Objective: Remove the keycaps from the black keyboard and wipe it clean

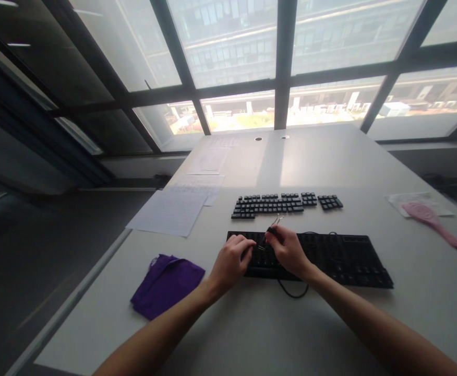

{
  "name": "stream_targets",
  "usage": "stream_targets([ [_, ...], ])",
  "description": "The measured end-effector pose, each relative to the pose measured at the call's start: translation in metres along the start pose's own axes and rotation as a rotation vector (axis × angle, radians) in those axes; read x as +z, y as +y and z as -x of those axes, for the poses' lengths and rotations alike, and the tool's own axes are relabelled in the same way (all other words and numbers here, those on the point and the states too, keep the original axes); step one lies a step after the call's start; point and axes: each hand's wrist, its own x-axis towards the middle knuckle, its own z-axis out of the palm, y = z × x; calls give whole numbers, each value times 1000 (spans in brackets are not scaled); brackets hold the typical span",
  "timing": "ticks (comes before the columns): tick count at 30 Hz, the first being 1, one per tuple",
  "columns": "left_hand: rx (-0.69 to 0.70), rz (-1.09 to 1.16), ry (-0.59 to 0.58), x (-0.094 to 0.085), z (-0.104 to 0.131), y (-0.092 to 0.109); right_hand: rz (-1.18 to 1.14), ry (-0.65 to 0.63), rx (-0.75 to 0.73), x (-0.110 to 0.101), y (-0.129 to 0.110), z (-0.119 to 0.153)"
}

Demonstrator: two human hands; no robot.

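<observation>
A black keyboard (346,261) lies in front of me, many of its keycaps gone from their places. My right hand (288,249) is closed over the keyboard's left half, gripping a keycap puller (270,230) with a dark handle and thin wire ends. One wire end points up and away; the other points down toward the keyboard. Close beside it, my left hand (234,256) is closed, thumb and fingertips pinched at the puller's lower wires. Whatever sits in that pinch is too small to make out. Behind the keyboard, loose black keycaps (269,204) are laid out in rows.
A purple cloth pouch (168,286) lies left of my left forearm. Paper sheets (169,213) cover the table's left side. At the right a pink hairbrush (428,216) rests partly on a white packet (398,201). A black cable (293,296) loops out under the keyboard's front edge.
</observation>
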Motion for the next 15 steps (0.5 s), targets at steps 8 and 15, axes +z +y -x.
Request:
stream_targets([
  [8, -61, 156, 20, 15, 18, -7, 89, -129, -62, 6, 4, 11],
  [15, -107, 227, 56, 14, 18, -12, 161, -264, -170, 7, 0, 12],
])
